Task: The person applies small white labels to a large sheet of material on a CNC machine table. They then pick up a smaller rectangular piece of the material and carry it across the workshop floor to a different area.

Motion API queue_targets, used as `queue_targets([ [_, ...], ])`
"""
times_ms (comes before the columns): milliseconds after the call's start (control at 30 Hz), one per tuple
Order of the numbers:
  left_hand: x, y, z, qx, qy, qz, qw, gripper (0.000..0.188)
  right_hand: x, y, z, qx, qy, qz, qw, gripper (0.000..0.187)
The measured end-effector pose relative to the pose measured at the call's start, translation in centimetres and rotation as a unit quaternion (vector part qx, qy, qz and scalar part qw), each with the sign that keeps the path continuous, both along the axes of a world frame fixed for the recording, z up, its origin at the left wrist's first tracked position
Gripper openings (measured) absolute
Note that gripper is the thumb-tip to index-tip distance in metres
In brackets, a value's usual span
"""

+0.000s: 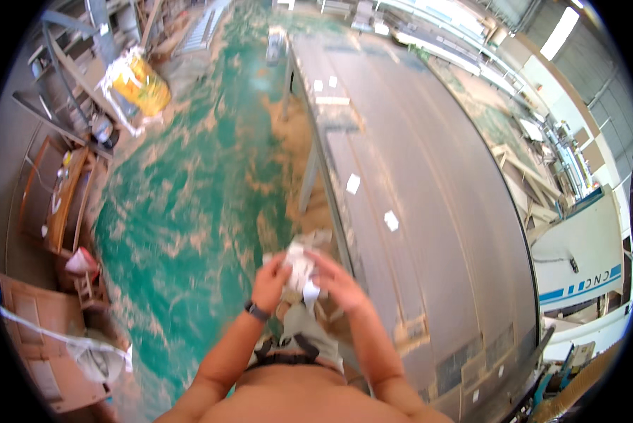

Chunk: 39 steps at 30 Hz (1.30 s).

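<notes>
A yellow and white sack (139,86) stands at the far left of the green floor (182,204), among metal frames. Small white rectangular paper labels (353,183) lie scattered on the long grey tabletop (429,211), one more (391,221) nearer the person and two small ones (325,83) at the far end. At the right edge stands a white machine casing (584,261) with a blue stripe.

Both hands meet in front of the person's waist, just left of the tabletop's near edge. The left hand (270,276) and the right hand (337,282) are both closed around a crumpled bunch of white paper (301,271), fingers curled onto it from either side. The bunch is wrinkled and irregular, with no clear long axis; a loose strip hangs down from it toward the person's trousers. A dark watch (257,311) sits on the left wrist.

The tabletop is made of long flat boards, dull grey and dusty, running away from the person. The floor is painted green, worn and strewn with pale brown sawdust. Wooden furniture frames (59,204) stand along the left edge.
</notes>
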State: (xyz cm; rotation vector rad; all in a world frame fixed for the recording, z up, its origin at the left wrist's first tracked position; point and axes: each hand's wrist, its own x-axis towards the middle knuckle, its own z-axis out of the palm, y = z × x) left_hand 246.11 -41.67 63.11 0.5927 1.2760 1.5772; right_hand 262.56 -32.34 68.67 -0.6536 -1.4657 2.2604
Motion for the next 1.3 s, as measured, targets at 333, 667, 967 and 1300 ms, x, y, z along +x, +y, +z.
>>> queue_targets([
  [333,-23.6,-6.2,-27.3,-0.413,0.529,-0.269,0.691,0.047,-3.3,16.6,-6.3,-0.181,-0.015,-0.036,0.983,0.053],
  [667,-29.8,-20.5,-26.1,-0.746,0.391,-0.250,0.478,0.028,-21.8,39.4,-4.8,-0.014,-0.124,-0.021,0.992,0.040],
  [967,-41.9,4.7,-29.3,-0.702,0.249,-0.236,0.624,0.033,-41.1,52.9,-2.0,-0.058,-0.136,-0.092,0.985,0.033],
  [1300,-74.8,62.3,-19.3,-0.414,0.452,0.003,0.790,0.041,-47.2,66.9,-2.7,0.184,-0.153,-0.067,0.969,0.043],
])
